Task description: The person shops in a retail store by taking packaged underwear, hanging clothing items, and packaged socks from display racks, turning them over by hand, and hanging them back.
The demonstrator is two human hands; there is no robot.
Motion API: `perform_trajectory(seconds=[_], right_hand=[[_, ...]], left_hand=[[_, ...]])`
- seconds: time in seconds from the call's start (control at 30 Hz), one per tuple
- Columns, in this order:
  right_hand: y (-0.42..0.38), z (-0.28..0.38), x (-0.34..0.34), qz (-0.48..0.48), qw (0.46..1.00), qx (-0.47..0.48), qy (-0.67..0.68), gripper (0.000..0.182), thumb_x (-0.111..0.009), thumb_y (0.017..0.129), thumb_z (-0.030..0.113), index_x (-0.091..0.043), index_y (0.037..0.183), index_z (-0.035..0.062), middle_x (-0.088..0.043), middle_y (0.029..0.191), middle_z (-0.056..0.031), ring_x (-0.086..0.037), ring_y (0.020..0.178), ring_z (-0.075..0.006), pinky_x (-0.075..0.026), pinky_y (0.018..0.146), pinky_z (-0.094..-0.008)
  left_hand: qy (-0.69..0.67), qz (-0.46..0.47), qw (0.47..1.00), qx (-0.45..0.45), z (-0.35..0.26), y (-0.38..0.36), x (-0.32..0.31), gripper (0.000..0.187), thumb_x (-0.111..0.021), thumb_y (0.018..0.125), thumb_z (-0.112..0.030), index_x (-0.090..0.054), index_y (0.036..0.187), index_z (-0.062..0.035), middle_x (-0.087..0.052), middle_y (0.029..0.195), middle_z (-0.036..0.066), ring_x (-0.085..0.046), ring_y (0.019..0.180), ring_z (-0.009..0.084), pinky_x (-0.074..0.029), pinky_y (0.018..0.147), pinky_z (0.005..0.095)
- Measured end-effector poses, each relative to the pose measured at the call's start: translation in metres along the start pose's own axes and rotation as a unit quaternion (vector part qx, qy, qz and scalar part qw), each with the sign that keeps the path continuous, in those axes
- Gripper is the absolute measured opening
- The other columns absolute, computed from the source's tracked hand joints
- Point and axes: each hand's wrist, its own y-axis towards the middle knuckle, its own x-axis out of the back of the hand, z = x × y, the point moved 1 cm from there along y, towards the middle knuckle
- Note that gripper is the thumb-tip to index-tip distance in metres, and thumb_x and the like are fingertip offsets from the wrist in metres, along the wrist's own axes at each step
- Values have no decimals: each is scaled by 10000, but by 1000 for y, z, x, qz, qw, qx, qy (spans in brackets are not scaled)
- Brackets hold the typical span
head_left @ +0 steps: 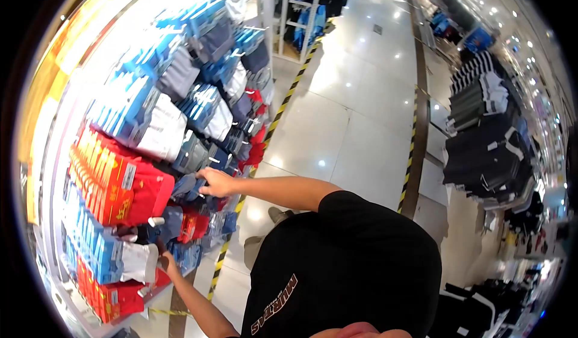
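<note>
The person, in a black short-sleeved T-shirt with chest lettering (361,254), faces a display of packaged garments, where a bright red folded cloth garment (153,190) serves as landmark. The right hand (219,182) is to the right of this red garment, fingertips at a small blue-grey folded cloth garment (186,187); whether they pinch or merely touch it cannot be told. That blue-grey piece lies straight ahead of the right fingers, between them and the red garment, and the right hand is nearer to it than the left. Its long axis seems to slant outward from the red garment, its outer end pointing toward the right hand. The left hand (169,263) is below the red garment, beside a white folded cloth garment (139,261); its fingers are too obscured to judge. Farther off, well to the red garment's right, glossy pale floor tiles (373,127) lead to dark hanging clothes (484,157).
</note>
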Motion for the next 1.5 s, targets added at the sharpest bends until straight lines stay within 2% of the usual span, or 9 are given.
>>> perform_trajectory(seconds=[0.17,0.27,0.4,0.6,0.73,1.1,1.13,1.33,1.5], right_hand=[[-46,-30,28,64,995,-79,19,449,-688,811,242,-565,1167,-3,-657,1038,-174,-667,892,-295,-521,795,-377],[-66,-44,40,69,992,-103,21,425,-690,811,241,-580,1138,-7,-685,979,-142,-675,845,-276,-521,772,-352],[-77,-40,45,95,987,-105,81,421,-691,833,273,-596,1129,-12,-704,897,-135,-687,855,-237,-529,748,-342],[-80,35,34,190,957,-39,217,428,-719,876,266,-592,1188,1,-669,1014,-97,-640,906,-154,-528,789,-302],[-84,66,12,199,958,104,179,635,-792,796,306,-523,1298,27,-554,1203,-145,-558,1098,-249,-456,948,-351],[-92,89,16,317,872,-116,354,449,-674,882,45,-479,1285,28,-613,1117,-88,-589,1026,-143,-484,897,-316],[-93,88,15,281,870,-133,383,426,-669,882,37,-484,1266,25,-615,1112,-87,-595,1015,-143,-485,894,-309],[-83,74,17,103,817,-212,527,338,-625,891,6,-483,1197,12,-627,1094,-84,-605,1011,-156,-482,901,-303],[-93,80,28,73,898,-129,415,582,-621,901,23,-359,1419,50,-542,1212,-104,-533,1125,-179,-434,972,-318]], left_hand=[[-224,-181,956,-53,-52,-42,55,313,-559,952,-181,-559,1163,50,-595,1227,177,-569,1050,270,-439,905,394],[-80,-274,951,-123,-67,-69,72,289,-582,956,-198,-623,1052,72,-656,1095,187,-597,927,269,-456,846,390],[-377,-75,922,41,-143,-129,134,291,-614,951,-208,-606,1044,68,-647,947,160,-575,848,229,-459,803,359],[-433,-89,897,-18,-158,-181,121,208,-654,918,-174,-598,984,15,-569,849,64,-507,796,159,-438,751,313],[-484,13,875,8,-195,-206,125,223,-690,900,-170,-613,1016,5,-613,887,37,-561,818,115,-466,760,278],[-773,67,622,106,-230,-239,119,274,-637,934,-119,-558,1155,24,-657,955,42,-607,853,83,-495,762,241],[-797,63,589,120,-233,-240,116,293,-630,940,-129,-555,1178,24,-658,961,43,-608,865,88,-495,773,245],[-722,152,672,62,-248,-246,107,312,-627,946,-161,-605,1166,59,-676,1027,64,-598,907,82,-489,828,260],[-764,124,623,110,-258,-246,107,287,-626,949,-180,-628,1114,55,-681,1000,63,-614,863,82,-499,803,257]])
